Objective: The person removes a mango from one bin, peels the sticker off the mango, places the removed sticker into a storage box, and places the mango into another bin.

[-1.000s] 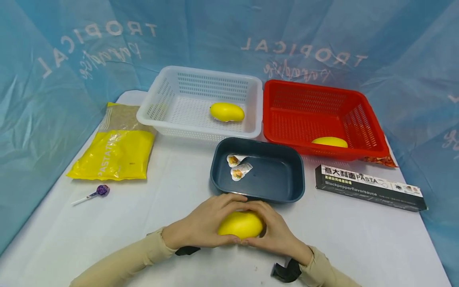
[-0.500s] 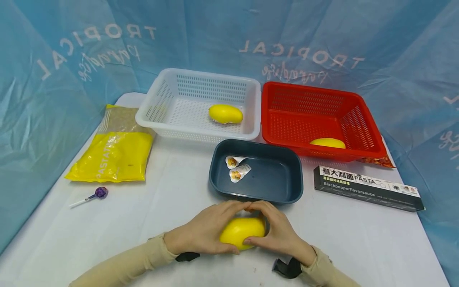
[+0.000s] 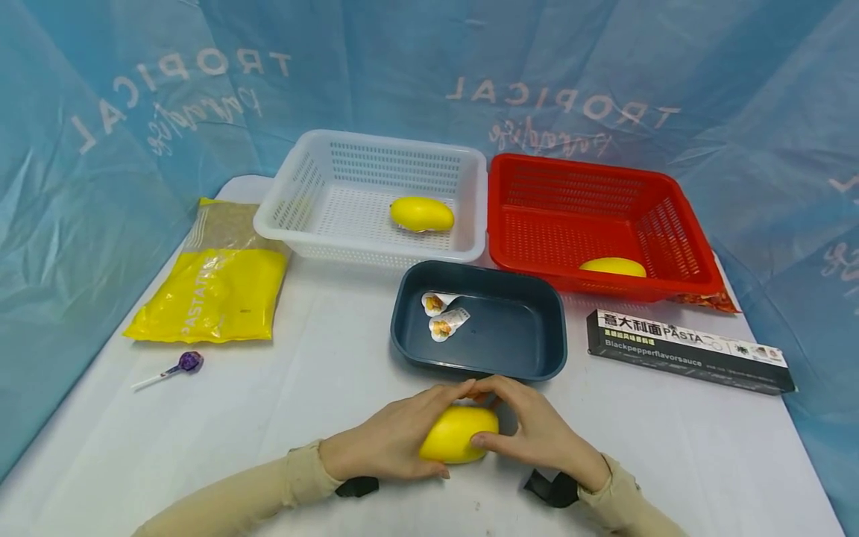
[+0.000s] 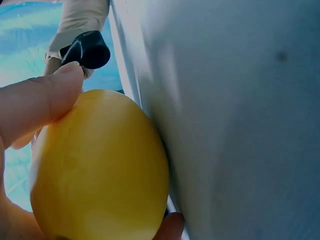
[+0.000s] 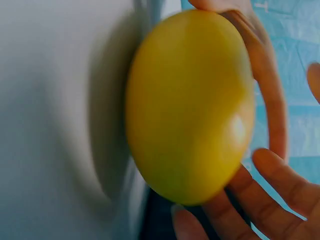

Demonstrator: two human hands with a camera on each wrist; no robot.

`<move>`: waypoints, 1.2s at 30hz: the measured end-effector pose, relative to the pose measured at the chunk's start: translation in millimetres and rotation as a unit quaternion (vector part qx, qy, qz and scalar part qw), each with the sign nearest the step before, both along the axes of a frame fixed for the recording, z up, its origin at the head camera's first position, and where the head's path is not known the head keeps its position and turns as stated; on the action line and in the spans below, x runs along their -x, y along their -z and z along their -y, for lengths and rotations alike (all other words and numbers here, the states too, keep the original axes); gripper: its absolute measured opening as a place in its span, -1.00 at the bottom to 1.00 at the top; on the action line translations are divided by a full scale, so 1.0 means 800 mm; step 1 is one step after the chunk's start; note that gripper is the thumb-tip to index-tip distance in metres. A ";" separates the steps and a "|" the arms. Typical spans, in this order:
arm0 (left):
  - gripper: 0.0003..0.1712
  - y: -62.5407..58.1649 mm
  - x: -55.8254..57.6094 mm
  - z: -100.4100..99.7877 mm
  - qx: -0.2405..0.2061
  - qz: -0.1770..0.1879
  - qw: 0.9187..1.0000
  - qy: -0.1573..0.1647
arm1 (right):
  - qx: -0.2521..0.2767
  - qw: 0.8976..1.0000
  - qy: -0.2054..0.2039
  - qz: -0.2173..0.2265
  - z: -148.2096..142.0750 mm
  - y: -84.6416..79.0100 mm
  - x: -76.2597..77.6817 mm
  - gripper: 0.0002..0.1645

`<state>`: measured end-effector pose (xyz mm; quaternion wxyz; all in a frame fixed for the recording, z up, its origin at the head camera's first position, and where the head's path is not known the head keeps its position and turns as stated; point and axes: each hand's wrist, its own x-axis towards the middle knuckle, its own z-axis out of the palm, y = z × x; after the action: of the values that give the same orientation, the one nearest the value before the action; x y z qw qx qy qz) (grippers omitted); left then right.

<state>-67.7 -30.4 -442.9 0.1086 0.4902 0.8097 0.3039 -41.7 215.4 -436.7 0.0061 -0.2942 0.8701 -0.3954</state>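
A smooth yellow mango rests on the white table in front of me, between both hands. My left hand grips its left side; in the left wrist view the thumb presses on the mango. Around the right side curves my right hand, its thumb overlapping the mango in the head view. The right wrist view shows its fingers spread at the mango's far end, the thumb tip apart from the skin. Just beyond stands a dark blue tray with two small printed packets.
Behind are a white basket and a red basket, each with a yellow mango inside. A yellow pasta bag and a lollipop lie left. At right lies a black pasta box, with a red packet beyond.
The mango has shifted slightly toward me and to the right. My right hand has drawn a little rightward, widening the space between the thumbs.
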 end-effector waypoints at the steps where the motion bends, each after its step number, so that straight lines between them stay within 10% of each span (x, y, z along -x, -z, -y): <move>1: 0.28 0.000 0.000 0.000 0.000 0.004 1.000 0.000 | -0.002 1.000 -0.004 0.003 -0.002 -0.002 0.001 -0.40; 21: 0.07 -0.004 0.005 -0.003 0.012 0.024 1.000 -0.009 | 0.024 0.999 -0.028 -0.033 -0.029 -0.053 0.022 -0.47; 36: -0.15 -0.019 0.009 -0.005 -0.050 0.019 0.999 -0.011 | 0.076 0.987 0.092 -0.106 -0.068 -0.059 0.053 -0.20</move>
<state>-75.1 -26.0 -427.6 0.0959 0.4800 0.7967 0.3545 -84.2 270.1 -389.4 -0.1453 -0.2532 0.8564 -0.4259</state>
